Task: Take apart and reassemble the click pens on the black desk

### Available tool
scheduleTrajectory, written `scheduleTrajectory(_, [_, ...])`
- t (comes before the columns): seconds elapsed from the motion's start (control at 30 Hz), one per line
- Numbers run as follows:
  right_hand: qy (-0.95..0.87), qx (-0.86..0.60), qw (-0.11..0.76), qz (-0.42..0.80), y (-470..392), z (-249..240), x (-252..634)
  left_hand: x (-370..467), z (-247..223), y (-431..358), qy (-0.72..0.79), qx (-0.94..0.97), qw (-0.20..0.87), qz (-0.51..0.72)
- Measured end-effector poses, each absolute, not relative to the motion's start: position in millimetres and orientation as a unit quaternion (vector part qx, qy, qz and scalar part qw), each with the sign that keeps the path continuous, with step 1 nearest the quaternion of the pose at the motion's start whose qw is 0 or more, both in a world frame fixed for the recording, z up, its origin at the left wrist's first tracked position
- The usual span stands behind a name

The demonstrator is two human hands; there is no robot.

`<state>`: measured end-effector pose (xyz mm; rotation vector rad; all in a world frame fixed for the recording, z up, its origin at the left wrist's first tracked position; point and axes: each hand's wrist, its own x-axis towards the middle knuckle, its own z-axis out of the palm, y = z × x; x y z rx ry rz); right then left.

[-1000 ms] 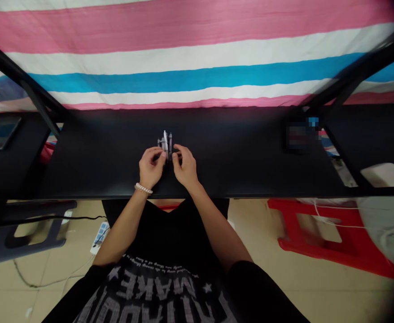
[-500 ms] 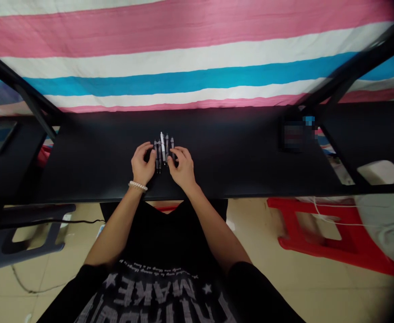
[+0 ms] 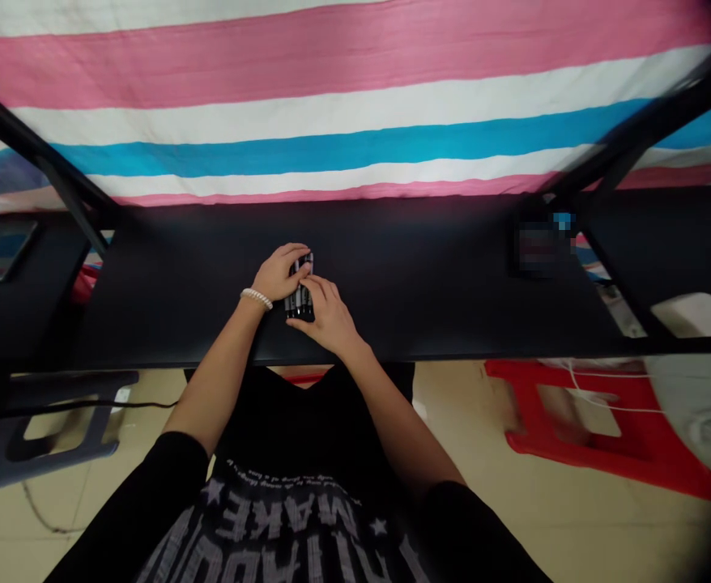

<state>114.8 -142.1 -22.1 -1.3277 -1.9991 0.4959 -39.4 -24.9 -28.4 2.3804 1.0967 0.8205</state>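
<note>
Several pens [image 3: 299, 301] lie side by side in a tight bunch on the black desk [image 3: 428, 283], their ends pointing toward my body. Curled over the upper left part of the bunch is my left hand [image 3: 281, 273], with a white beaded band on its wrist. My right hand [image 3: 329, 314] wraps the right side and the near ends, its thumb below the pens and its fingers beside the left thumb. Both hands cover parts of the pens.
A striped cloth [image 3: 331, 150] hangs behind the desk between black slanted bars. A blurred dark object [image 3: 534, 247] sits at the desk's right, a white box [image 3: 696, 314] beyond it. A red stool [image 3: 598, 457] and a dark blue stool [image 3: 97, 433] stand below.
The pens, spread unevenly before, are now bunched with their near ends nearly level. My left hand has moved right over their upper part; my right hand has closed in around the near ends.
</note>
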Motion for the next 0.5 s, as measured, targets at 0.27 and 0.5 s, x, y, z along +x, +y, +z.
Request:
scheduleTrajectory(0.27, [-0.762, -0.515, 0.349, 0.179, -155.0, -25.8, 115.1, -36.8, -24.1, -36.2, 0.370, 0.872, 0.166, 0.272])
scheduleTrajectory(0.5, [-0.772, -0.497, 0.348, 0.189, -161.0, -23.2, 124.6, -34.4, -21.1, -38.6, 0.381, 0.869, 0.162, 0.271])
